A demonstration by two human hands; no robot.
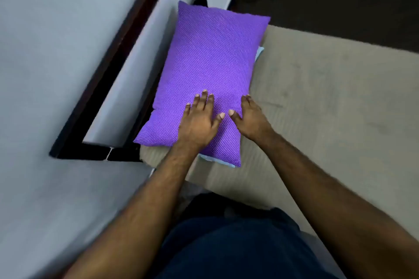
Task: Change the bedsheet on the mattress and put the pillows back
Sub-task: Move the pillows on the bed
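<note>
Left hand (198,123) flat, fingers spread, pressing purple pillow (208,70); right hand (248,116) fingers straight, resting on pillow's right edge; pillow at head of mattress (328,102) atop light-blue pillow (259,52), beside dark bedframe (95,152).

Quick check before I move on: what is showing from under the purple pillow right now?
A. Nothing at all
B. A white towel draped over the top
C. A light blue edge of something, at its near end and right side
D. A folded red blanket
C. A light blue edge peeks out below the purple pillow at its near end, and again along its right side, while both hands rest on the pillow.
</note>
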